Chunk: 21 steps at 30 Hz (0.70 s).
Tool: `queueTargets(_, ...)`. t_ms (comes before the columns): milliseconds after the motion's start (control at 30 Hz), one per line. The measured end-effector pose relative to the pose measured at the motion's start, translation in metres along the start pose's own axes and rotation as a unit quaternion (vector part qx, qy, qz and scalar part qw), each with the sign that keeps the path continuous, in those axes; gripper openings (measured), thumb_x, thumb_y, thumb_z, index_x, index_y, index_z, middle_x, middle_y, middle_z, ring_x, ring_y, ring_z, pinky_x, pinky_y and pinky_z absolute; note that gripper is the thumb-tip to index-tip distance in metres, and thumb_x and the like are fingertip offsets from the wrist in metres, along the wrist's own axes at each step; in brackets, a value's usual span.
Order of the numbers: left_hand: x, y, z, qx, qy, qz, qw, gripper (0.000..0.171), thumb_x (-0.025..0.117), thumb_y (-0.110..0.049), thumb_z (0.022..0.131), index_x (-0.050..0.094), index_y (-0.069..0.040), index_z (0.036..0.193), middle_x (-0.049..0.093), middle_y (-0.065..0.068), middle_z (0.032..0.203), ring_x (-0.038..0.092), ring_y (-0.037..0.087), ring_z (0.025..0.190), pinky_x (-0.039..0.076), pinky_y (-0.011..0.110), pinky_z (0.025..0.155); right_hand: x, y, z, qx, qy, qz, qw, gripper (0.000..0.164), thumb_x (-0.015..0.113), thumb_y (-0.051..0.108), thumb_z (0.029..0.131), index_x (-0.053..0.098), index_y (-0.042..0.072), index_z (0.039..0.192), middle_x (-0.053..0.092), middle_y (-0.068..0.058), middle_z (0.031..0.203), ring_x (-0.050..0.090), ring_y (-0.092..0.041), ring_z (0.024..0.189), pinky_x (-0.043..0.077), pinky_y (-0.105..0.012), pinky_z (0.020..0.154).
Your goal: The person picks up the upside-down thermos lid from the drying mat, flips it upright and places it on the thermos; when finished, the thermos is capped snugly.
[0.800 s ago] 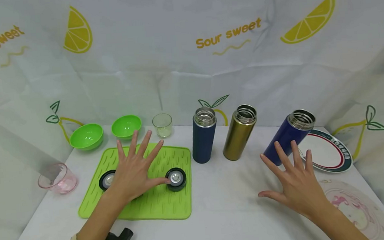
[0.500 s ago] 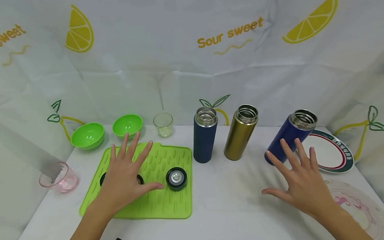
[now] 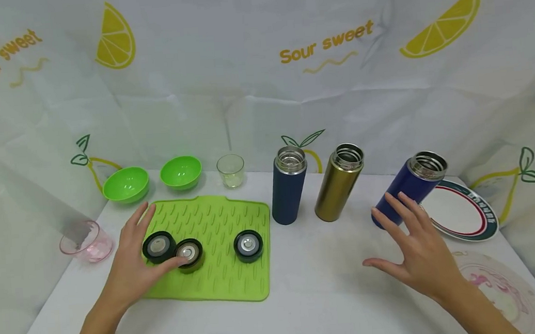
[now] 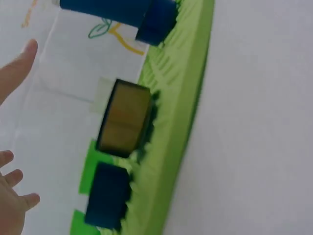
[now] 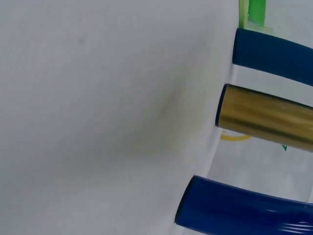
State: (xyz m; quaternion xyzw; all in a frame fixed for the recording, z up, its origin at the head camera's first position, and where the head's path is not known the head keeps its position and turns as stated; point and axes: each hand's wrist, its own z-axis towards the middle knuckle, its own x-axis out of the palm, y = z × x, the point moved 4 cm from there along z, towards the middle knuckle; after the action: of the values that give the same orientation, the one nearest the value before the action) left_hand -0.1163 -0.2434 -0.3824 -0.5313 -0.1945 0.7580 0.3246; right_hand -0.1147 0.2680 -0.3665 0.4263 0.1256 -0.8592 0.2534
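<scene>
My left hand (image 3: 132,264) hovers over the left side of the green ribbed mat (image 3: 215,222), fingers spread and holding nothing. Its thumb tip overlaps the gold bottle lid (image 3: 191,256) in the head view. A dark lid (image 3: 159,248) lies against that lid's left, and another dark lid (image 3: 248,245) sits apart at the mat's right; all three are underside up. My right hand (image 3: 423,259), fingers extended, is in front of the blue bottle (image 3: 408,182), its fingertips overlapping the bottle's lower part. To the left stand the gold bottle (image 3: 336,190) and navy bottle (image 3: 289,194), all lidless.
Two green bowls (image 3: 126,184) and a clear glass (image 3: 231,172) stand along the back. A pink glass (image 3: 86,243) is at the left edge. On the right are a rimmed white plate (image 3: 457,210) and a pink-patterned round plate (image 3: 499,285). A printed curtain (image 3: 222,46) hangs behind.
My left hand has moved left and back across the mat, uncovering the gold lid and the left dark lid. My right hand has shifted only slightly, its fingers a little closer together.
</scene>
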Motion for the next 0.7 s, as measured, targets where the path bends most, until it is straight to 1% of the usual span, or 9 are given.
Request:
queueTargets(67,-0.001,0.010,-0.004,-0.016,-0.007,-0.006,0.9998,0.119,0.095,-0.025,0.067,0.025,-0.029,0.163,0.023,0.010,0.170,0.025,0.046,0.150,0.030,0.079,0.104,0.000,0.003,0.001,0.004,0.003,0.013,1.000,0.095,0.041,0.088,0.085,0.056,0.016,0.146,0.045,-0.020,0.157,0.031,-0.037,0.153,0.012,-0.039,0.134)
queueTargets(133,-0.002,0.020,-0.007,-0.033,-0.007,-0.003,0.9994,0.116,0.094,-0.024,0.069,0.026,-0.025,0.163,0.028,0.016,0.166,0.029,0.046,0.145,0.034,0.072,0.103,0.002,0.005,0.002,0.010,0.012,0.022,1.000,0.095,0.041,0.088,0.086,0.055,0.017,0.147,0.045,-0.018,0.157,0.032,-0.034,0.153,0.010,-0.032,0.133)
queueTargets(233,-0.001,0.032,-0.011,-0.056,0.000,0.002,0.9984,0.110,0.092,-0.024,0.073,0.027,-0.019,0.163,0.034,0.023,0.160,0.035,0.042,0.139,0.040,0.046,0.103,0.007,0.006,0.000,0.019,0.033,0.035,0.999,0.095,0.040,0.087,0.086,0.053,0.018,0.149,0.044,-0.014,0.159,0.032,-0.029,0.153,0.007,-0.016,0.128)
queueTargets(333,0.003,0.042,-0.014,-0.079,0.013,-0.005,0.9968,0.104,0.088,-0.024,0.079,0.028,-0.014,0.162,0.037,0.025,0.157,0.039,0.039,0.135,0.036,0.019,0.094,0.013,0.005,-0.001,0.021,0.048,0.050,0.997,0.094,0.043,0.086,0.086,0.052,0.019,0.150,0.046,-0.012,0.158,0.033,-0.026,0.153,0.005,-0.005,0.121)
queueTargets(433,0.008,0.050,-0.016,-0.109,0.033,-0.028,0.9931,0.097,0.085,-0.024,0.084,0.028,-0.009,0.161,0.037,0.025,0.157,0.040,0.039,0.136,0.034,0.006,0.090,0.017,0.005,-0.004,0.019,0.058,0.059,0.996,0.092,0.050,0.084,0.085,0.050,0.020,0.152,0.047,-0.011,0.157,0.036,-0.026,0.151,0.006,-0.001,0.118)
queueTargets(500,0.011,0.054,-0.017,-0.134,0.052,-0.039,0.9889,0.095,0.083,-0.026,0.086,0.027,-0.008,0.161,0.037,0.025,0.158,0.043,0.041,0.136,0.038,0.012,0.096,0.019,0.006,-0.005,0.018,0.064,0.059,0.996,0.092,0.054,0.082,0.084,0.049,0.022,0.153,0.048,-0.010,0.156,0.037,-0.026,0.149,0.005,-0.001,0.117)
queueTargets(567,0.014,0.057,-0.018,-0.156,0.069,-0.040,0.9845,0.094,0.081,-0.029,0.088,0.026,-0.006,0.161,0.036,0.025,0.159,0.047,0.044,0.134,0.044,0.027,0.103,0.020,0.006,-0.006,0.017,0.068,0.060,0.996,0.092,0.057,0.082,0.083,0.048,0.022,0.153,0.048,-0.009,0.156,0.038,-0.027,0.148,0.005,-0.001,0.117)
queueTargets(633,0.015,0.060,-0.019,-0.173,0.080,-0.030,0.9812,0.093,0.080,-0.031,0.089,0.027,-0.006,0.161,0.037,0.025,0.158,0.052,0.047,0.129,0.047,0.043,0.103,0.021,0.006,-0.007,0.015,0.070,0.059,0.996,0.092,0.056,0.081,0.083,0.048,0.022,0.153,0.048,-0.009,0.155,0.038,-0.027,0.147,0.005,-0.001,0.118)
queueTargets(700,0.015,0.062,-0.019,-0.183,0.084,-0.016,0.9795,0.092,0.080,-0.032,0.089,0.028,-0.003,0.160,0.040,0.026,0.156,0.057,0.049,0.123,0.048,0.047,0.101,0.022,0.006,-0.007,0.012,0.069,0.064,0.996,0.091,0.055,0.081,0.084,0.049,0.021,0.153,0.049,-0.010,0.155,0.039,-0.028,0.147,0.006,-0.001,0.118)
